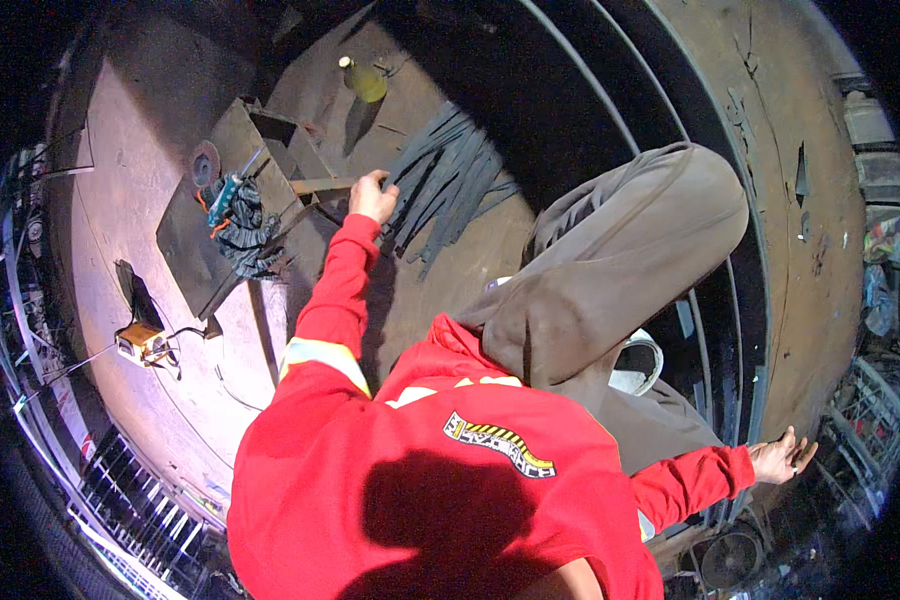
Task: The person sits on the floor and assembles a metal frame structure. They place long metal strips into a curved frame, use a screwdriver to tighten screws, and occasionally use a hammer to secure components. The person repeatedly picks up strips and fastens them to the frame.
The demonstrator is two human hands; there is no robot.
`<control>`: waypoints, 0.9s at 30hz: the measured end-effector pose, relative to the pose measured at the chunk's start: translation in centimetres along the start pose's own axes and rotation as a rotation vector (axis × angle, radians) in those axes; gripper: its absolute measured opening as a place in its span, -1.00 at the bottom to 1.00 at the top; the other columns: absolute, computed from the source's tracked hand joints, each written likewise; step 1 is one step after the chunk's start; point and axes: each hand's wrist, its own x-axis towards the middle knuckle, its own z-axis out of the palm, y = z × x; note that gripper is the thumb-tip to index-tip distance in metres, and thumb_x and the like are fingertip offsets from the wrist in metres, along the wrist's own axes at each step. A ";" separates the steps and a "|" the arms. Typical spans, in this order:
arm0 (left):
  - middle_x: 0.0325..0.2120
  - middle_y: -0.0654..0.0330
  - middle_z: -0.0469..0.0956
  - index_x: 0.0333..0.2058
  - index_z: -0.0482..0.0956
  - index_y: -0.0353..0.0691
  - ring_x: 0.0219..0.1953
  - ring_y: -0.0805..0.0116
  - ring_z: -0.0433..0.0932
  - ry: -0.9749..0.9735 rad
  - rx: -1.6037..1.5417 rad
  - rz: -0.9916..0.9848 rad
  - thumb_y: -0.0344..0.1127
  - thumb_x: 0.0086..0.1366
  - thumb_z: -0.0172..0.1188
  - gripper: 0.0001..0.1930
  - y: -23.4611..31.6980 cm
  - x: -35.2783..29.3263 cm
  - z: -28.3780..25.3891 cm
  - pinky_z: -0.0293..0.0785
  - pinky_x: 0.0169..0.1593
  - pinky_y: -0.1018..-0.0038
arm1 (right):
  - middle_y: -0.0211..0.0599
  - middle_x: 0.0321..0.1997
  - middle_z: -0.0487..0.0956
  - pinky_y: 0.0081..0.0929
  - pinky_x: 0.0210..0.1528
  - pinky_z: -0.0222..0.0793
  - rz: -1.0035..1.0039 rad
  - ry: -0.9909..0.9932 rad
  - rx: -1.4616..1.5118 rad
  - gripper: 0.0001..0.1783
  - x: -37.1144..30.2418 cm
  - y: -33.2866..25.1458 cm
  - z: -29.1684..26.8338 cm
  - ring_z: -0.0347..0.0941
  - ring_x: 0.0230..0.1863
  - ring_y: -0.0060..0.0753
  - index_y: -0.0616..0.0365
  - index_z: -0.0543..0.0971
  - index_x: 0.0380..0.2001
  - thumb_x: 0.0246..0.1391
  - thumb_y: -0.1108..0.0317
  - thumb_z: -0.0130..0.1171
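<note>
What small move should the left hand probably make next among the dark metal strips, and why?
Probably close the left hand on the nearest of the dark metal strips: it already rests at the edge of the fanned pile, while the right hand is open, empty and far off.

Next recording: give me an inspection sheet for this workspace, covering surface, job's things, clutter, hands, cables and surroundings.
Surface: rusty brown steel plate floor, scuffed.
Job's things: dark flat metal strips fanned out on the plate; a narrow metal bar by the left hand.
Clutter: yellow-green bottle; angle grinder on a dark tilted steel plate; small yellow box.
Hands: left hand closed at the bar's end, grip unclear; right hand open, empty, held out to the side.
Cables: thin cable from the yellow box.
Surroundings: curved steel rails; scrap heaps at the rim, dim.
</note>
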 end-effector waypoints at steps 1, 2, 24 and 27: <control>-0.23 -0.17 0.56 -0.14 0.56 -0.32 -0.12 -0.04 0.55 0.002 -0.029 -0.003 -0.27 -0.01 0.19 -0.58 0.1 0.4 0.6 0.42 0.02 0.27 | -0.21 -0.16 0.45 -0.46 -0.17 0.37 -0.015 -0.012 -0.014 -0.42 -0.2 0.1 0.0 0.36 -0.25 -0.42 0.20 0.47 -0.02 -0.21 0.79 0.20; -0.21 -0.15 0.56 -0.14 0.56 -0.30 -0.11 -0.03 0.54 -0.016 -0.101 -0.017 -0.30 -0.01 0.19 -0.59 -0.1 0.3 0.8 0.41 0.02 0.28 | -0.21 -0.16 0.45 -0.47 -0.18 0.37 -0.029 -0.025 -0.027 -0.42 -0.3 0.2 0.0 0.36 -0.26 -0.42 0.20 0.48 -0.02 -0.21 0.78 0.20; -0.29 -0.02 0.58 -0.28 0.61 -0.18 -0.18 -0.01 0.55 0.082 0.164 -0.291 -0.29 0.02 0.30 -0.75 -5.5 -1.9 9.2 0.45 -0.07 0.20 | -0.32 -0.09 0.55 -0.59 -0.19 0.37 0.095 -0.205 -0.123 -0.61 -2.5 3.2 0.5 0.43 -0.20 -0.52 0.24 0.54 -0.07 -0.03 0.69 0.09; -0.41 0.00 0.60 -0.36 0.61 -0.19 -0.27 0.01 0.58 -0.026 0.106 -0.314 -0.30 -0.01 0.33 -0.79 -5.6 -1.5 9.1 0.48 -0.14 0.23 | -0.28 -0.05 0.54 -0.56 -0.18 0.39 0.112 -0.257 -0.141 -0.67 -2.8 3.1 1.1 0.45 -0.15 -0.48 0.24 0.55 -0.08 0.05 0.62 0.09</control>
